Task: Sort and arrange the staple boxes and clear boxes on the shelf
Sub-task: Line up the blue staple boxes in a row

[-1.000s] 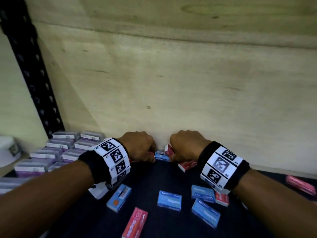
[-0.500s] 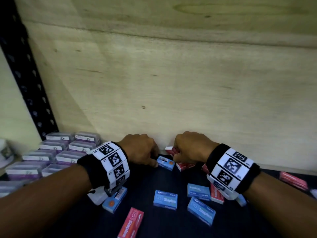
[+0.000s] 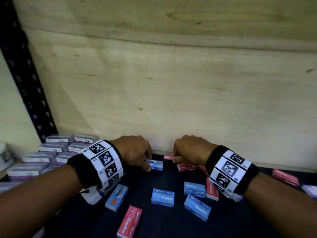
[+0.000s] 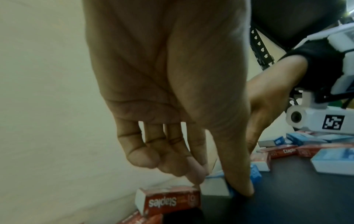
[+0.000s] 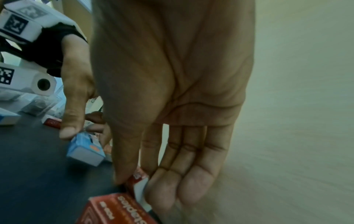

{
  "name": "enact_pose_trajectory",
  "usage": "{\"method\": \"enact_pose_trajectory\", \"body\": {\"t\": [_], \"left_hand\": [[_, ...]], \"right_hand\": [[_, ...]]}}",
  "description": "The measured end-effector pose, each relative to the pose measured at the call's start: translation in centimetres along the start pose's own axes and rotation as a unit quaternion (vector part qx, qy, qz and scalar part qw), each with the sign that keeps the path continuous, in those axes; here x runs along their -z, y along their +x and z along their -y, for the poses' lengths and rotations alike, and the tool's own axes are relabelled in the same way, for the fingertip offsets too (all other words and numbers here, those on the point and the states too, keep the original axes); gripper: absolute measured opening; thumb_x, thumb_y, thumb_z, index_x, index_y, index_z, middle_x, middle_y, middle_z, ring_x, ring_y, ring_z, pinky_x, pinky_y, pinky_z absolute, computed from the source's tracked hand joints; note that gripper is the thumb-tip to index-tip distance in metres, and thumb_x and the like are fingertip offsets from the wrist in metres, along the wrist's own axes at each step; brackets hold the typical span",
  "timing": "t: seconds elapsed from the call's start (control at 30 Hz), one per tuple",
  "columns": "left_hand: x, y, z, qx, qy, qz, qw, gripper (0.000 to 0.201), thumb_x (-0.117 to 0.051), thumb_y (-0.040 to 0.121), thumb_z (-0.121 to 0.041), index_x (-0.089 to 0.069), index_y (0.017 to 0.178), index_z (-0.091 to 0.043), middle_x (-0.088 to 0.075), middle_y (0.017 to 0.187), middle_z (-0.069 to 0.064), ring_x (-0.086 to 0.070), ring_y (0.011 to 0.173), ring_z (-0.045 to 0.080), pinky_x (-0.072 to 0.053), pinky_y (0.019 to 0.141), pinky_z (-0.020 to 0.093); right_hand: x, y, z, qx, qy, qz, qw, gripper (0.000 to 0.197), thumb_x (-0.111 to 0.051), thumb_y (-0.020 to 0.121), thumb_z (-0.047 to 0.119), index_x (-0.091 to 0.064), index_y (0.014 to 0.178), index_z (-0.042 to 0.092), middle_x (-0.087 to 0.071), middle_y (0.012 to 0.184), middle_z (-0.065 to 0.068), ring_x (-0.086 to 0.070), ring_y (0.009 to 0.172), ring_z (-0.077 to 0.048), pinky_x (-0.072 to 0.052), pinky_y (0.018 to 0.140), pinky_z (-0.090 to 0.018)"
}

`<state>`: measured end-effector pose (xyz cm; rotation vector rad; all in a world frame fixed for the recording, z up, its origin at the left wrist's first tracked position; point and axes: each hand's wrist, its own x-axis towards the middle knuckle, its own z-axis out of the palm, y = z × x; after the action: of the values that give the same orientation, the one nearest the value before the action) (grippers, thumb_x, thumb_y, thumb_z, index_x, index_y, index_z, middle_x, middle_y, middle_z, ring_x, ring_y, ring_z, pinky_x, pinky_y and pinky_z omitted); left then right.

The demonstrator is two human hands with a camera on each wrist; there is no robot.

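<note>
My left hand (image 3: 148, 164) pinches a blue staple box (image 3: 156, 165) between thumb and curled fingers at the back of the black shelf (image 3: 154, 179). In the left wrist view the thumb (image 4: 239, 181) presses the blue staple box (image 4: 255, 174) from the front. My right hand (image 3: 175, 158) pinches a small red staple box (image 3: 168, 157) by the back wall. In the right wrist view its thumb and fingers hold that red box (image 5: 138, 177) by one end. Another red box (image 3: 186, 167) lies just below it. Clear boxes (image 3: 51, 152) stand in rows at the left.
Loose blue boxes (image 3: 163, 197) (image 3: 197, 206) (image 3: 116, 197) and red boxes (image 3: 129, 222) (image 3: 285, 177) lie scattered on the shelf in front of my hands. A plywood back wall (image 3: 171, 91) closes the shelf. A black perforated post (image 3: 29, 83) stands at the left.
My hands have drawn a little apart. The blue box has come slightly forward with my left hand, and the right hand keeps hold of the small red box.
</note>
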<state>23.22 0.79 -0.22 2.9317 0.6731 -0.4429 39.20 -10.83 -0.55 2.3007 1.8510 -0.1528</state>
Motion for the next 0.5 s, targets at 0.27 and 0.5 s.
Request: {"method": "enact_pose_trajectory", "body": {"t": [0.27,0.5], "left_hand": [[-0.4,-3.2,0.2,-0.025,-0.045,0.023,0.998,0.038,-0.069,0.081,-0.055,-0.069,0.108,-0.028,-0.065,0.097,-0.011,-0.06,0.087,0.01,-0.047,0.071,0.023],[-1.8,-4.2,-1.5,-0.026,-0.004,0.014,1.0,0.035,-0.069,0.083,-0.049,-0.069,0.108,-0.024,-0.068,0.101,-0.006,-0.062,0.09,0.013,-0.047,0.074,0.025]], "right_hand": [[0.0,-0.4,0.8,-0.003,0.011,0.0,1.0,0.038,-0.07,0.087,0.044,-0.069,0.107,0.013,-0.068,0.105,-0.007,-0.066,0.091,-0.027,-0.052,0.075,-0.033],[1.0,-4.9,-0.6,0.023,0.074,0.076,0.994,0.024,-0.074,0.084,0.037,-0.067,0.104,0.026,-0.066,0.098,0.008,-0.061,0.087,-0.013,-0.045,0.071,-0.025]]}}
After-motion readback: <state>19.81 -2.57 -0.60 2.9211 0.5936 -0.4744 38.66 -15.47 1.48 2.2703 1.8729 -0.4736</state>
